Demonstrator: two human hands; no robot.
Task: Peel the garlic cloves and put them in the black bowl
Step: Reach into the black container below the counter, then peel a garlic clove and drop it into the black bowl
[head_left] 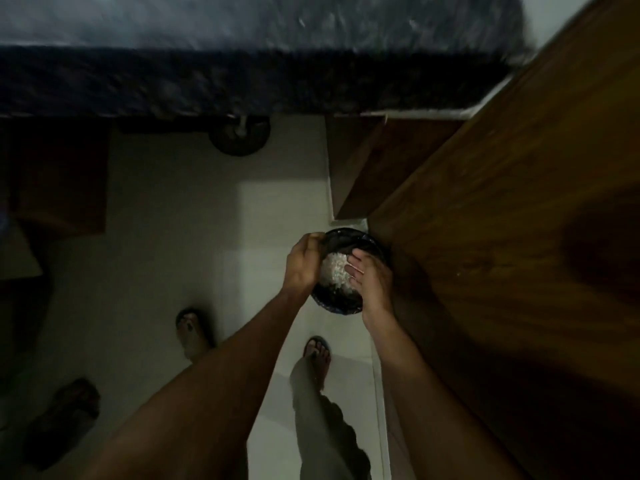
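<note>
The black bowl (346,268) is taken as the landmark; it is held in the air above the pale floor (173,237), just beside the edge of the wooden surface (502,220). Nearest the camera, two bare forearms are seen reaching up to it.

Grip state: the left hand (302,265) is curled over the bowl's left rim and clamps it. The right hand (372,280) is laid against the bowl's right side with its fingers (355,266) straight and spread over the contents; nothing is pinched by it.

Task item: a heap of pale white material (335,273) lies inside the bowl, between the two hands. Whether it is peeled cloves, loose skins or both cannot be told; the view is dim and blurred.

Step in hand, as a judgement: peeling appears largely done, and the bowl is being carried or its contents sorted. For the next move, a level bowl and a firm left grip are called for, since a tilt would spill the contents onto the floor.

Below the bowl, two sandalled feet (317,355) and a trouser leg (322,427) are seen. Further left of them a loose sandal (65,417) lies on the floor and could be tripped over.

Beyond the bowl, a round dark object (240,135) sits at the foot of the dark stone counter (242,81), which closes the far side. The wooden surface crowds the bowl's right side, so clearance there is small.
</note>
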